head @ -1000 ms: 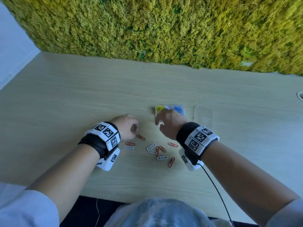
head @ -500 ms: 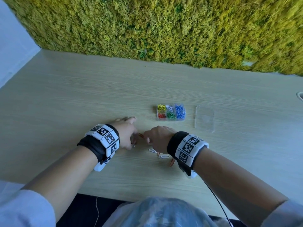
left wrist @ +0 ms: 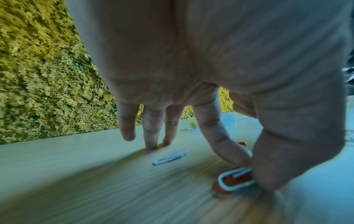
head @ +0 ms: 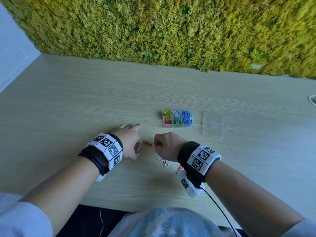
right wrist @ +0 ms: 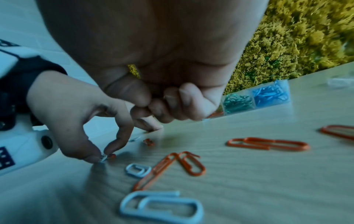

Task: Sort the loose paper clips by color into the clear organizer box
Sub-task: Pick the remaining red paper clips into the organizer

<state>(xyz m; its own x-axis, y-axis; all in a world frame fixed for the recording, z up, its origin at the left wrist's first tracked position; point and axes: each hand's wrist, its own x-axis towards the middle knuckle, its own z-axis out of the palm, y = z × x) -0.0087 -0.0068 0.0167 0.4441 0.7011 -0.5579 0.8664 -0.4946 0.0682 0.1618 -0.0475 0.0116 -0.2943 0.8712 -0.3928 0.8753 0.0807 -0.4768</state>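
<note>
**Left hand pinches clips; right hand fisted above the pile**

The left hand (left wrist: 191, 63) pinches a white paper clip (left wrist: 234, 180) over an orange one between thumb and forefinger, down on the pale wooden table (head: 85, 103). The right hand (head: 166, 145) is curled closed; whether it holds anything cannot be told. Loose white and orange paper clips (right wrist: 172, 165) lie beneath it. The clear plastic organizer box (head: 177, 126), holding sorted colours, sits beyond the hands, its clear lid (head: 212, 124) beside it.
</note>
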